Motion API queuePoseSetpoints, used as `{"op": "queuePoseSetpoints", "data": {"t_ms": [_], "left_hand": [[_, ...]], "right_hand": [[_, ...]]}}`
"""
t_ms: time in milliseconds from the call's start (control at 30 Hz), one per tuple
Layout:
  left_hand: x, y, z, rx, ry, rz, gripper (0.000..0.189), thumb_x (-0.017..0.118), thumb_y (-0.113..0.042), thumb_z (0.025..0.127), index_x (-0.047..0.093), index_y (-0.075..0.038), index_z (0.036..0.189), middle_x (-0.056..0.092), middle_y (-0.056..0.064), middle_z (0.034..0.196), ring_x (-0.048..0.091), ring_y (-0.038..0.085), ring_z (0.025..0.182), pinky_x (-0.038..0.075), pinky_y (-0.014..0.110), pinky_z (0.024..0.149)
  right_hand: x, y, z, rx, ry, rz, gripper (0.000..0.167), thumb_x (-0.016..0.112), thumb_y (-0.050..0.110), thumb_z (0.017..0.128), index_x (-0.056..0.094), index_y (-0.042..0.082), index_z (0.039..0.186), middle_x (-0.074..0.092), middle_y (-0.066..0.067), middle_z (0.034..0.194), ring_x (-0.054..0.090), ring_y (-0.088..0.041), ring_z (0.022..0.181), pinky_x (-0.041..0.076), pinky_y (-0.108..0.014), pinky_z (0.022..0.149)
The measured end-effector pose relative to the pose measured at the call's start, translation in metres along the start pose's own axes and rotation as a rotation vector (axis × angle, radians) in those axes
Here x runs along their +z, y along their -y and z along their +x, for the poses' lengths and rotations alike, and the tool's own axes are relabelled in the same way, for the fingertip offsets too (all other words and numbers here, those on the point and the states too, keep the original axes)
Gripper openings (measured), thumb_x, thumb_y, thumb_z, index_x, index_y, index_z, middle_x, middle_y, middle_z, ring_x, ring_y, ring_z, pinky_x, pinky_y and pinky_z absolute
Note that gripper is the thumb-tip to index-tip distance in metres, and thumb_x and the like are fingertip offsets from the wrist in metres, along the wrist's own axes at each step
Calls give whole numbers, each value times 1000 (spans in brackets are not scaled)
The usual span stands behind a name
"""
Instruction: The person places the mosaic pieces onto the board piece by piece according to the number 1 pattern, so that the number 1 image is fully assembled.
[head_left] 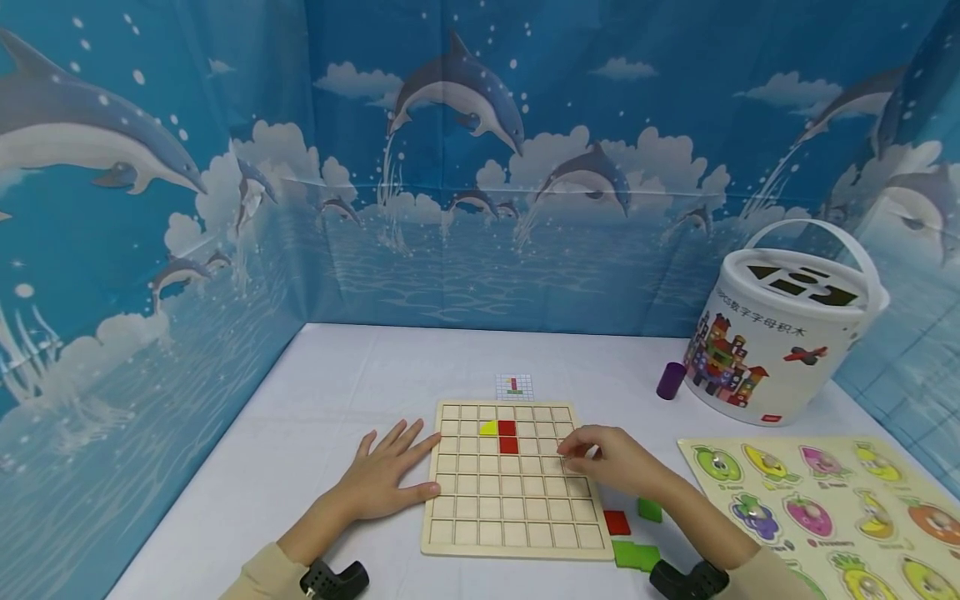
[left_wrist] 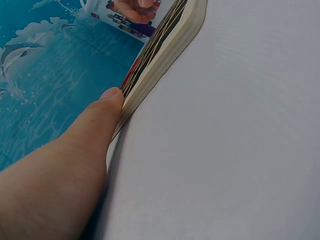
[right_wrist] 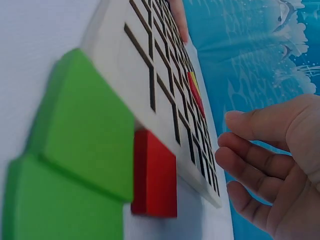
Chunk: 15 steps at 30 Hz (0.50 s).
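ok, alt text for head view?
A person's left grip touches the left edge of a gridded wooden board holding a yellow piece and two red squares; the right grip is at its right edge. A red block and green blocks lie beside the board, left of a fruit puzzle and white bucket.

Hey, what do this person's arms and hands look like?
The left hand and right hand are bare, with no gloves visible. The left sleeve and right sleeve are beige. A black left wrist device and a similar black right wrist device sit near the cuffs.
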<state>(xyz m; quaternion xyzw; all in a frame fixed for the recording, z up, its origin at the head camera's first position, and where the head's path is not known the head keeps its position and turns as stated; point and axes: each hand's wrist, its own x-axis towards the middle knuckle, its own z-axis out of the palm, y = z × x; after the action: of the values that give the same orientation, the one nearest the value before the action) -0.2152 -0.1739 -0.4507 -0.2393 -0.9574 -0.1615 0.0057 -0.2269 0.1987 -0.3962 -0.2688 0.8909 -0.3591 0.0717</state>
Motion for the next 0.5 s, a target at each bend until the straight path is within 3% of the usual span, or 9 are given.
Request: {"op": "queuePoseSetpoints", "data": {"t_ms": [500], "left_hand": [[1, 0, 0, -3, -6, 8, 77, 48, -69, 90, 33, -29, 154, 24, 5, 160, 14, 32, 147, 6, 67, 109]], "right_hand": [[-13, -8, -39, 109, 40, 27, 18, 72, 21, 90, 70, 10, 104, 64, 6, 90, 54, -12, 82, 48, -25, 72]]}}
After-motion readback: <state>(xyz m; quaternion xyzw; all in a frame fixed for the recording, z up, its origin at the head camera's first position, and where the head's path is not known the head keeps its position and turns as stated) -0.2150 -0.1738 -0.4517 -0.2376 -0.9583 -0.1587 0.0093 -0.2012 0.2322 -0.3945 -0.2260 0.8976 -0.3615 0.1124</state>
